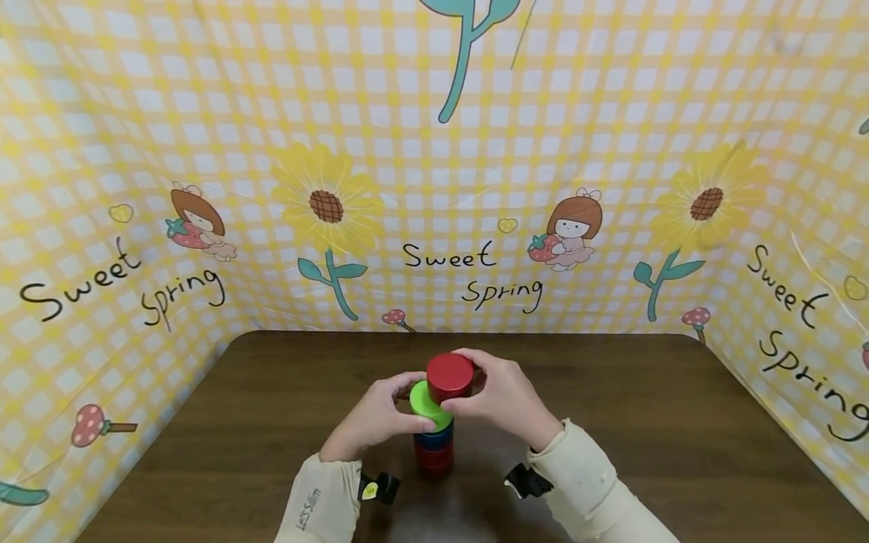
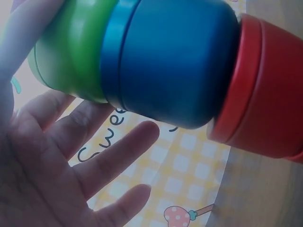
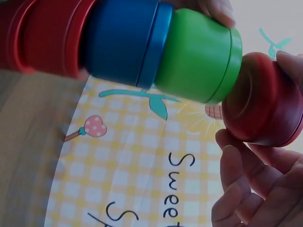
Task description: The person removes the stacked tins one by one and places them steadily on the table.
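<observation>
Head view, lower centre: a red canister (image 1: 450, 374) is gripped by the right hand (image 1: 505, 391), off-centre above a green canister (image 1: 424, 403) pinched by the left hand (image 1: 376, 416) atop a blue-and-red stack (image 1: 435, 458), which could be toppled by a sideways bump.

Left wrist view: smooth, cylindrical green container (image 2: 75, 52) cropped above. Right wrist view: stack's lowest smooth, cylindrical red container (image 3: 8, 40) cropped left.

Bare wooden tabletop (image 1: 645, 411) leaves passage at lower left and lower right of the head view. At lower centre, the canister stack (image 1: 434, 456), left hand (image 1: 377, 413) and right hand (image 1: 504, 394) block the way; gingham cloth (image 1: 434, 188) closes the back.
</observation>
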`<state>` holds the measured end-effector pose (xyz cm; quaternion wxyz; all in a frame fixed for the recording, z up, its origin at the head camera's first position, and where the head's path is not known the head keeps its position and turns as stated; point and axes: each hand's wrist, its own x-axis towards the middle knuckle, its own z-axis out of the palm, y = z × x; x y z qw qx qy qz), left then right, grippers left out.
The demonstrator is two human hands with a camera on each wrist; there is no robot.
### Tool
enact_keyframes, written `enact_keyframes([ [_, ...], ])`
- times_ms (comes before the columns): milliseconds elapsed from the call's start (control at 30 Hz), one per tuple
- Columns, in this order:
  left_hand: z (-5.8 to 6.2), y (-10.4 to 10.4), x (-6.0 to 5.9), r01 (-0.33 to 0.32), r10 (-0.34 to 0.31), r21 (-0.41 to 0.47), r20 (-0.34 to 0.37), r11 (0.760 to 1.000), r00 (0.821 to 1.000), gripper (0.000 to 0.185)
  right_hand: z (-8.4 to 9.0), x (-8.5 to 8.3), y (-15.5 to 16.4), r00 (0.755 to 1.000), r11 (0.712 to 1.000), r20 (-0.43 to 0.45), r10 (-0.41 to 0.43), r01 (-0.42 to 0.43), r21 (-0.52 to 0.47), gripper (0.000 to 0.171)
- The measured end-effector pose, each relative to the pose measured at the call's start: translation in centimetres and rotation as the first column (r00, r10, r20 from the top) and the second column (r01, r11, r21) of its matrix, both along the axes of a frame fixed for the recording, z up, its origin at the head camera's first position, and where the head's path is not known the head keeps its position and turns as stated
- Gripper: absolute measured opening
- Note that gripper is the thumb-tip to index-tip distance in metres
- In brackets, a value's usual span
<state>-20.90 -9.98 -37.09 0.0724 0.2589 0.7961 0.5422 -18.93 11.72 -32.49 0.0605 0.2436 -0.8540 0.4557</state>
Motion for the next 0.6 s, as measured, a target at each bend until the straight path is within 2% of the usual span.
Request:
enact_keyframes([
  [233,0.1,0.2,0.2,-0.014,0.014,-0.018,-0.003,1.0,1.0,0.059,0.1,0.1,1.2,0.997,0.997,-0.012,-0.07,0.07,0.033,0.056],
  [467,-0.2,0.2,0.3,-0.028,0.028,0.015,0.03,1.0,0.999,0.061,-0.3,0.1,2.4,0.992,0.992,-0.047,-0.114,0.117,0.046,0.056],
  [600,-0.2,0.2,0.4,-0.048,0.048,0.01,0.021,0.999,0.999,0.062,-0.7,0.3,3.2,0.985,0.985,-0.015,-0.169,0.17,0.023,0.055],
])
